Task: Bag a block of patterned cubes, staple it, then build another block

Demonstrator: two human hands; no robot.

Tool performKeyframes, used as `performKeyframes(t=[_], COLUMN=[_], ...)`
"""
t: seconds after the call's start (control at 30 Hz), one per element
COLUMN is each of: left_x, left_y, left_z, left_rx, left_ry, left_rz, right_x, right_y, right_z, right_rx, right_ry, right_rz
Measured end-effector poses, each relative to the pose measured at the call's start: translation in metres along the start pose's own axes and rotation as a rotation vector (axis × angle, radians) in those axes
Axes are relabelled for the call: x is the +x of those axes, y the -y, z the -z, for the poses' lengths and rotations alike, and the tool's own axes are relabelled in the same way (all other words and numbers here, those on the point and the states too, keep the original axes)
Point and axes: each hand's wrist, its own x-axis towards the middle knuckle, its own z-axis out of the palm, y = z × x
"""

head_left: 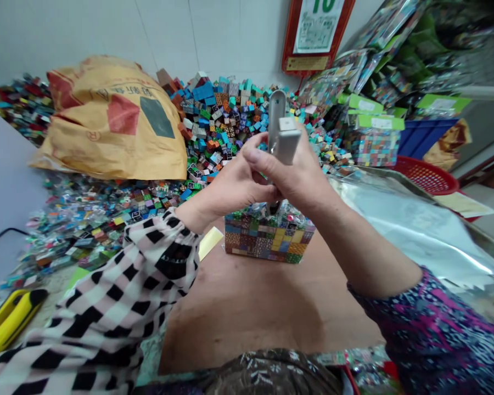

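Close together in front of me, both my hands are raised over a pack. My right hand [298,173] is wrapped round a grey metal stapler [287,145], which stands on end with its jaw parts pointing up and away. My left hand [239,184] meets it from the left, fingers closed against the stapler's side; some fingertips are hidden behind the right hand. Just below is a pack with a mosaic block pattern [267,238], its top showing clear plastic and small bricks. It stands on a brown board [247,307].
Loose toy bricks [218,123] are heaped along the wall. A yellow sack [119,120] lies on them at left. To the right are silvery plastic sheets [403,225], a red basket [424,174], a blue bin [426,137] and green-topped packs [374,140]. A yellow cutter [12,318] lies at lower left.
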Motion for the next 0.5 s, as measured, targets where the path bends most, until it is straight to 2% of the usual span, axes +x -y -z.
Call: performKeyframes(t=[0.07, 0.17, 0.27, 0.4, 0.5], left_x=[0.001, -0.010, -0.029, -0.058, -0.096], left_y=[-0.005, -0.013, -0.017, -0.020, -0.025], left_z=[0.003, 0.009, 0.017, 0.034, 0.060], left_rx=[-0.038, -0.086, -0.081, -0.179, -0.324], left_ry=[-0.010, -0.031, -0.101, -0.318, -0.503], left_rz=[0.001, 0.065, 0.119, 0.173, 0.293], right_x=[0.003, 0.004, -0.001, -0.018, -0.028], right_y=[0.003, -0.007, -0.022, -0.026, -0.022], right_z=[0.006, 0.024, 0.041, 0.042, 0.035], right_rx=[0.041, 0.037, -0.187, -0.623, -0.739], right_ry=[0.072, 0.308, 0.416, 0.537, 0.529], right_rz=[0.022, 0.071, 0.004, -0.123, -0.061])
